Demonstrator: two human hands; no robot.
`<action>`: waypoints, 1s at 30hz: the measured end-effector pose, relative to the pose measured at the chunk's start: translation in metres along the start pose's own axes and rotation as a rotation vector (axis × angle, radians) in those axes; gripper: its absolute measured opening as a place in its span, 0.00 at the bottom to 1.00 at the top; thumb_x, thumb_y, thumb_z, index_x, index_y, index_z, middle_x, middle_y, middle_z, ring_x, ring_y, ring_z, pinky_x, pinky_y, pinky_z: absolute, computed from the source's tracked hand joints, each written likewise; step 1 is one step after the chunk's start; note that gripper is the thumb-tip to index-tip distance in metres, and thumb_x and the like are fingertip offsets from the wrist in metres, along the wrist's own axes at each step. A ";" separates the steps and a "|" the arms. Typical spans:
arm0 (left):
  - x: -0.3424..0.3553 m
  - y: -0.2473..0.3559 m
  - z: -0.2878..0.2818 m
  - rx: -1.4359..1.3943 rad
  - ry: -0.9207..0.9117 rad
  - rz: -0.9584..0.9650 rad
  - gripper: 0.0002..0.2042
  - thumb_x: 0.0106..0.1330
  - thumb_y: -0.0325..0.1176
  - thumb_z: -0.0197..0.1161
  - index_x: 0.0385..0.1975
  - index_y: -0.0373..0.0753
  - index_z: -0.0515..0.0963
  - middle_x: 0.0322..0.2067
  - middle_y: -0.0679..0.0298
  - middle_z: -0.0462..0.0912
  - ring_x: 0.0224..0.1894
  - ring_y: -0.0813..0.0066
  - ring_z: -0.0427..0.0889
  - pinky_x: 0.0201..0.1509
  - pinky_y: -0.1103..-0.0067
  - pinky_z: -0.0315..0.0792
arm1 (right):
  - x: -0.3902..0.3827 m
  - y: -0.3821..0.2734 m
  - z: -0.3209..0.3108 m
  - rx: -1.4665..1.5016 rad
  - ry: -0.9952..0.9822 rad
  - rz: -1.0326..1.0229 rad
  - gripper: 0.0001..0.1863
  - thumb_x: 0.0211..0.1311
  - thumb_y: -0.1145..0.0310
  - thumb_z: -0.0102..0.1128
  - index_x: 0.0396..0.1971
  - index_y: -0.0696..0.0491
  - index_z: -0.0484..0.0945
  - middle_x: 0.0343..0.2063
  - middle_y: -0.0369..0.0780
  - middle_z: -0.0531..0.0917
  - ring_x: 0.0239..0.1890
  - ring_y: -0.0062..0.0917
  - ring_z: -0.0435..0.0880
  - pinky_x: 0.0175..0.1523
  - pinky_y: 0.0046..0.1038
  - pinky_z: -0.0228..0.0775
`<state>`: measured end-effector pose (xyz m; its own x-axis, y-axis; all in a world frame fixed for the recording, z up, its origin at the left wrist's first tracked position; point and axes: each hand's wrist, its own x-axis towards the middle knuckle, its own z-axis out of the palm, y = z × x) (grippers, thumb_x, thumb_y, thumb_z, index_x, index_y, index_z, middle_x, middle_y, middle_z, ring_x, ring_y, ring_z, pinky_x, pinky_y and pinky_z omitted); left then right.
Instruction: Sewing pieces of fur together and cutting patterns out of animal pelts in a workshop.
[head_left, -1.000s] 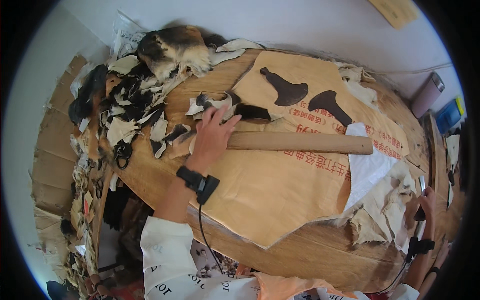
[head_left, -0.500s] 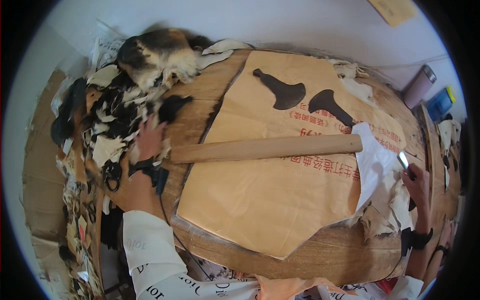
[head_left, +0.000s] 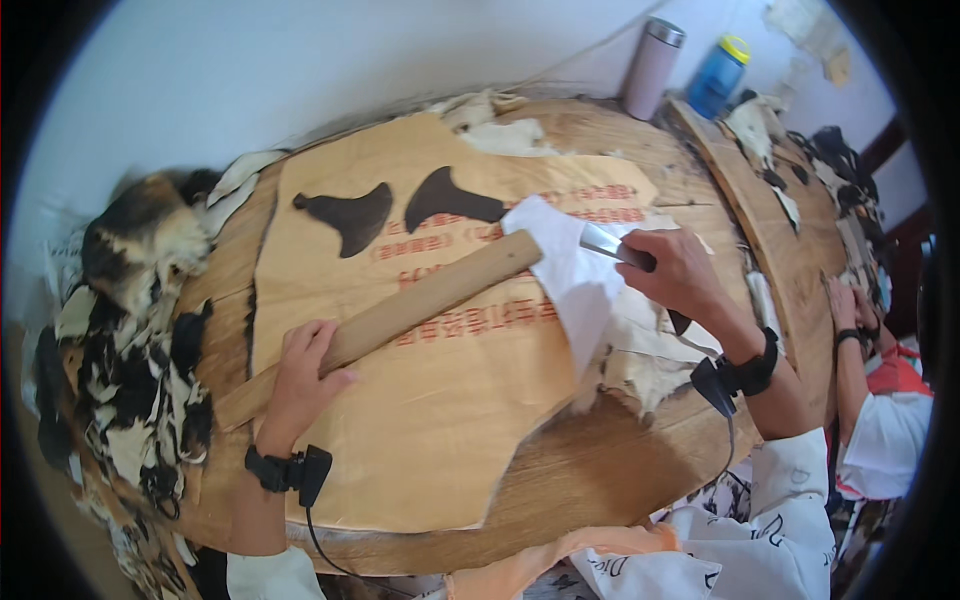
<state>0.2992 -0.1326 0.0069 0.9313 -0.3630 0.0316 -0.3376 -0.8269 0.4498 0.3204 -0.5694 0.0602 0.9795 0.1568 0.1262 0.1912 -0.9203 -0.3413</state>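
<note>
Left hand (head_left: 300,382): my fingers grip the long tan wooden bar (head_left: 435,298).
Right hand (head_left: 675,270): I clasp a dark-handled, silver-bladed tool (head_left: 601,242).
Under the bar: broad yellow-tan sheet (head_left: 430,430).

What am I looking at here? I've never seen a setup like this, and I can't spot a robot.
There is no robot: these are a person's own bare hands. Every picture comes from a camera worn on that person's head, looking down; its wide lens bends straight edges. The dark wrist bands have cables attached.

On the wooden table lies a large yellowish-brown sheet with red print, bearing two dark fan-shaped pieces. Furry black-and-white scraps are heaped at the left.

The left hand grasps a wooden bar lying across the sheet. The right hand holds a metal-bladed tool. At the far right are another person's hands.
</note>
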 end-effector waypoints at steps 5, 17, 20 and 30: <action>0.002 -0.007 0.003 0.175 0.113 -0.167 0.24 0.49 0.29 0.63 0.49 0.31 0.70 0.46 0.52 0.70 0.50 0.57 0.66 0.56 0.70 0.62 | -0.027 0.035 -0.018 0.003 0.029 0.040 0.08 0.43 0.65 0.61 0.24 0.53 0.78 0.16 0.42 0.77 0.21 0.36 0.77 0.28 0.33 0.67; 0.076 0.181 0.107 -0.310 -0.183 0.307 0.32 0.59 0.51 0.55 0.59 0.35 0.61 0.58 0.45 0.61 0.61 0.48 0.57 0.64 0.65 0.48 | -0.089 0.105 -0.044 0.490 0.061 0.392 0.11 0.49 0.64 0.62 0.19 0.56 0.76 0.15 0.35 0.75 0.19 0.19 0.74 0.26 0.23 0.64; 0.079 0.222 0.123 -0.372 -0.190 0.442 0.32 0.56 0.52 0.58 0.59 0.41 0.64 0.59 0.44 0.59 0.63 0.47 0.52 0.66 0.66 0.45 | -0.106 0.133 -0.055 1.050 0.160 0.505 0.08 0.54 0.64 0.60 0.24 0.52 0.76 0.18 0.32 0.75 0.20 0.14 0.74 0.26 0.20 0.65; 0.063 0.267 0.141 -0.209 -0.374 0.486 0.30 0.55 0.49 0.61 0.55 0.42 0.66 0.62 0.50 0.56 0.65 0.48 0.51 0.62 0.48 0.43 | -0.131 0.160 -0.059 2.309 0.719 0.384 0.10 0.64 0.62 0.50 0.38 0.51 0.75 0.42 0.44 0.74 0.45 0.33 0.72 0.54 0.37 0.66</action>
<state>0.2480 -0.4373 0.0028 0.5551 -0.8315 -0.0210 -0.6399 -0.4431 0.6278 0.2191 -0.7583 0.0445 0.9050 -0.3906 -0.1688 0.3066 0.8737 -0.3777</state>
